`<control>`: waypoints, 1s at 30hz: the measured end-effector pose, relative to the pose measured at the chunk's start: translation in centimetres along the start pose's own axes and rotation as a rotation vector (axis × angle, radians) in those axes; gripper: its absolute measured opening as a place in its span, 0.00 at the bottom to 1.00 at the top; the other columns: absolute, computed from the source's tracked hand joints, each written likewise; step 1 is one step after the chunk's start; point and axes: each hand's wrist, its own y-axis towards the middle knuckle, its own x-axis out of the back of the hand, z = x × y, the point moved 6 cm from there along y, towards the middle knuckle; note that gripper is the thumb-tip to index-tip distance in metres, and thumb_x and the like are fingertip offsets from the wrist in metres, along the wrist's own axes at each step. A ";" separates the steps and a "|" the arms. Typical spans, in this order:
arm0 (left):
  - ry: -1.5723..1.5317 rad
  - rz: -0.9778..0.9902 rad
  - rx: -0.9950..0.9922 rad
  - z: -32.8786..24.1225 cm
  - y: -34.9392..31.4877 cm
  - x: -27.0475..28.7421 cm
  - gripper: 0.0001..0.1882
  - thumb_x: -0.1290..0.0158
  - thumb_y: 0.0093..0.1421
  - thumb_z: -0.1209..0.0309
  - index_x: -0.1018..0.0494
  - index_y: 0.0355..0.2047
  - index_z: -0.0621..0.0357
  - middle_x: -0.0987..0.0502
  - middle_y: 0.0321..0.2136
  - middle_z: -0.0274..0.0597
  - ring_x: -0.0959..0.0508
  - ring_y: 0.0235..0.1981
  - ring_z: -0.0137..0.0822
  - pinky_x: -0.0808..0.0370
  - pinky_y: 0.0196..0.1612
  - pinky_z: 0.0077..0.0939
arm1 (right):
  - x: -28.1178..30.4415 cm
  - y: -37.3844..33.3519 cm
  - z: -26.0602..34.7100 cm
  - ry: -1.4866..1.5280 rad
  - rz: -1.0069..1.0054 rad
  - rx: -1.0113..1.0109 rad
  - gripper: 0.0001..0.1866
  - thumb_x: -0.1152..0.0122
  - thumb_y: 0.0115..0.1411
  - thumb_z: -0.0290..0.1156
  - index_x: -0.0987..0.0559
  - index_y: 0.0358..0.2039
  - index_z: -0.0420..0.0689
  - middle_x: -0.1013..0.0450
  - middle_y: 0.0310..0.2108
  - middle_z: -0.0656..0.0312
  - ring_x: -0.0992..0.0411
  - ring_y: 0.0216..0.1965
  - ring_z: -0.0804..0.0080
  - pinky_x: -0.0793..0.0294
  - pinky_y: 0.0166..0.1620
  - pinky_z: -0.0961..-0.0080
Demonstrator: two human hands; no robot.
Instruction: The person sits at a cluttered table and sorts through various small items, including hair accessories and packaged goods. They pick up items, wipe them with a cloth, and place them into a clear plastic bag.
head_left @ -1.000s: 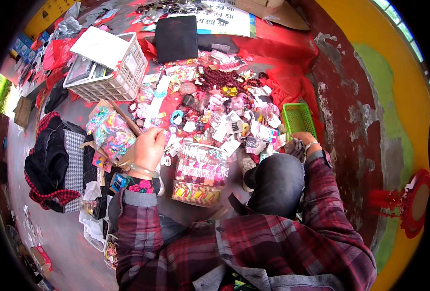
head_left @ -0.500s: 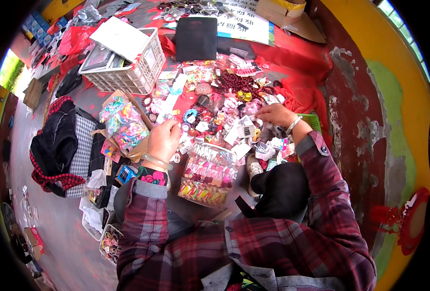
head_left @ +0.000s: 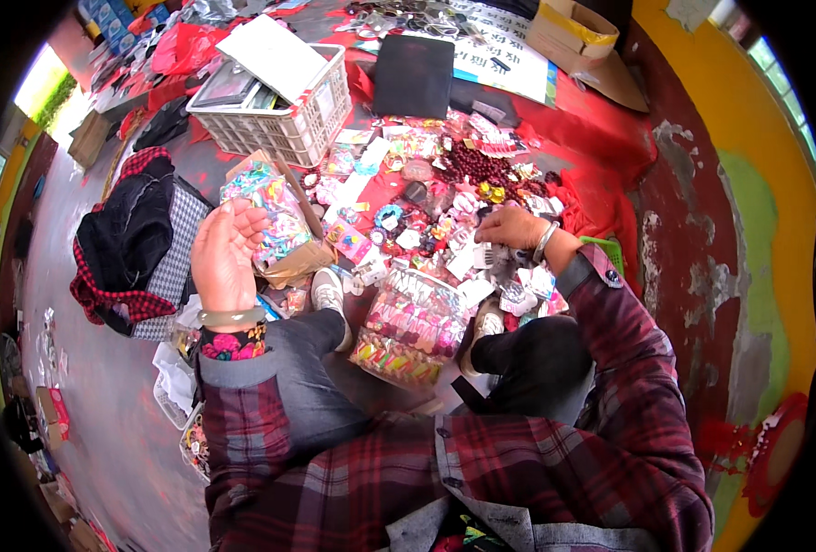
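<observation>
My left hand [head_left: 228,256] is raised by a cardboard box [head_left: 299,267] holding a clear bag of pastel-coloured pieces [head_left: 279,207]. Its palm faces inward, with the fingers loosely bent and apart and nothing visible in them. Over the right side of a heap of small hair accessories, my right hand [head_left: 518,227] has its fingers drawn together, pointing down at white cards [head_left: 463,258]. Whatever its fingertips may hold is too small to make out. Between my feet stands a clear plastic pack [head_left: 410,327] with rows of pink and yellow pieces.
A white plastic crate [head_left: 279,132] of flat items stands beyond the box, beside a black flat case [head_left: 414,76]. Dark red beads [head_left: 472,166] lie in the heap. Dark clothing [head_left: 130,239] is piled at left. A green basket [head_left: 603,248] sits at right.
My left hand has moved left from near the heap toward the box, and its closed fingers have loosened. My right hand stays over the heap, slightly lower. The view has shifted a little.
</observation>
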 end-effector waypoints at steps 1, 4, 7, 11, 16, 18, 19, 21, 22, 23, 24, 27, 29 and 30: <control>0.007 0.024 0.015 -0.4 -0.1 -0.1 0.12 0.56 0.62 0.68 0.30 0.37 0.67 0.23 0.29 0.46 0.23 0.30 0.32 0.28 0.36 0.23 | 0.2 1.1 -0.9 0.063 0.077 -0.178 0.16 0.43 0.52 0.41 0.20 0.35 0.44 0.24 0.32 0.56 0.26 0.33 0.63 0.29 0.38 0.73; 0.061 0.172 0.153 2.4 -0.5 -2.1 0.11 0.54 0.61 0.69 0.30 0.39 0.64 0.23 0.33 0.44 0.23 0.35 0.32 0.28 0.38 0.23 | 2.2 5.2 -1.8 -0.499 -0.042 0.308 0.14 0.50 0.56 0.34 0.21 0.39 0.47 0.24 0.36 0.57 0.26 0.34 0.62 0.28 0.38 0.74; 0.274 0.266 0.297 6.3 -3.3 -5.9 0.23 0.51 0.60 0.71 0.39 0.55 0.64 0.33 0.51 0.49 0.33 0.53 0.36 0.32 0.50 0.27 | 2.4 8.0 3.8 0.368 -0.162 0.140 0.15 0.53 0.57 0.32 0.23 0.43 0.48 0.25 0.39 0.58 0.28 0.43 0.63 0.31 0.49 0.75; 0.114 0.383 0.402 9.5 -2.9 -7.5 0.39 0.46 0.54 0.77 0.56 0.62 0.64 0.43 0.56 0.45 0.43 0.59 0.36 0.44 0.60 0.30 | -2.7 10.5 13.5 1.068 -0.013 0.118 0.15 0.56 0.63 0.33 0.28 0.46 0.41 0.30 0.40 0.61 0.32 0.43 0.78 0.32 0.46 0.80; 0.046 0.107 0.440 10.2 1.8 -5.4 0.35 0.51 0.49 0.86 0.47 0.58 0.60 0.38 0.51 0.40 0.36 0.53 0.32 0.38 0.56 0.28 | -3.1 12.8 17.9 1.252 0.169 0.548 0.14 0.53 0.64 0.35 0.30 0.46 0.42 0.32 0.41 0.64 0.35 0.46 0.77 0.36 0.50 0.79; 0.047 -0.002 0.401 9.2 3.8 -5.4 0.31 0.55 0.48 0.87 0.43 0.55 0.62 0.33 0.47 0.42 0.31 0.49 0.33 0.34 0.53 0.28 | -0.2 14.9 16.3 0.982 0.171 0.595 0.14 0.50 0.63 0.33 0.30 0.48 0.42 0.33 0.47 0.62 0.37 0.52 0.75 0.40 0.55 0.75; -0.011 -0.071 0.458 8.8 4.8 -6.0 0.30 0.56 0.46 0.87 0.41 0.53 0.64 0.30 0.44 0.45 0.28 0.44 0.35 0.33 0.51 0.29 | -0.3 17.4 13.8 1.169 0.184 0.482 0.16 0.49 0.62 0.33 0.30 0.49 0.43 0.32 0.48 0.60 0.38 0.53 0.74 0.40 0.56 0.74; 0.096 -0.084 0.421 8.4 6.7 -5.4 0.29 0.57 0.44 0.87 0.39 0.51 0.65 0.29 0.43 0.47 0.27 0.42 0.36 0.31 0.49 0.31 | 1.4 24.0 5.6 1.008 -0.025 0.250 0.19 0.46 0.59 0.29 0.31 0.51 0.41 0.31 0.47 0.62 0.35 0.50 0.73 0.36 0.53 0.75; 0.111 -0.079 0.407 8.3 7.6 -5.5 0.29 0.57 0.44 0.87 0.39 0.50 0.66 0.29 0.43 0.47 0.27 0.42 0.36 0.31 0.49 0.31 | 1.8 27.4 0.0 1.085 -0.168 0.089 0.21 0.45 0.57 0.28 0.32 0.53 0.42 0.31 0.47 0.64 0.34 0.48 0.74 0.34 0.49 0.76; 0.116 -0.080 0.392 8.3 8.2 -5.6 0.28 0.57 0.43 0.87 0.38 0.49 0.66 0.29 0.43 0.46 0.27 0.42 0.36 0.32 0.49 0.31 | 1.8 30.1 -5.7 1.151 -0.209 -0.165 0.23 0.44 0.57 0.30 0.32 0.53 0.43 0.31 0.47 0.64 0.34 0.48 0.72 0.34 0.46 0.78; 0.120 -0.082 0.369 8.3 9.1 -5.6 0.28 0.57 0.42 0.87 0.38 0.48 0.67 0.29 0.43 0.46 0.27 0.43 0.36 0.32 0.50 0.31 | 3.2 31.4 -10.0 1.042 -0.307 -0.229 0.24 0.42 0.56 0.33 0.32 0.53 0.43 0.31 0.46 0.64 0.33 0.45 0.72 0.35 0.43 0.79; 0.238 -0.075 0.255 8.0 11.5 -4.7 0.27 0.56 0.42 0.86 0.38 0.47 0.68 0.30 0.43 0.47 0.28 0.43 0.35 0.33 0.50 0.30 | 4.9 34.6 -19.0 1.122 -0.451 -0.426 0.24 0.40 0.53 0.34 0.31 0.51 0.45 0.30 0.40 0.66 0.32 0.39 0.74 0.34 0.39 0.72; 0.346 -0.107 0.186 7.2 13.3 -4.6 0.27 0.56 0.41 0.83 0.38 0.46 0.69 0.30 0.42 0.47 0.28 0.42 0.35 0.33 0.49 0.29 | 5.7 36.7 -23.3 1.124 -0.551 -0.509 0.26 0.38 0.51 0.39 0.29 0.49 0.40 0.29 0.34 0.63 0.33 0.33 0.75 0.35 0.28 0.76; 0.411 -0.124 0.144 7.0 13.9 -4.1 0.27 0.57 0.40 0.81 0.37 0.46 0.70 0.31 0.41 0.47 0.28 0.41 0.36 0.33 0.48 0.29 | 6.1 38.1 -27.2 1.004 -0.606 -0.540 0.28 0.38 0.51 0.41 0.29 0.50 0.40 0.28 0.36 0.61 0.32 0.35 0.73 0.33 0.32 0.74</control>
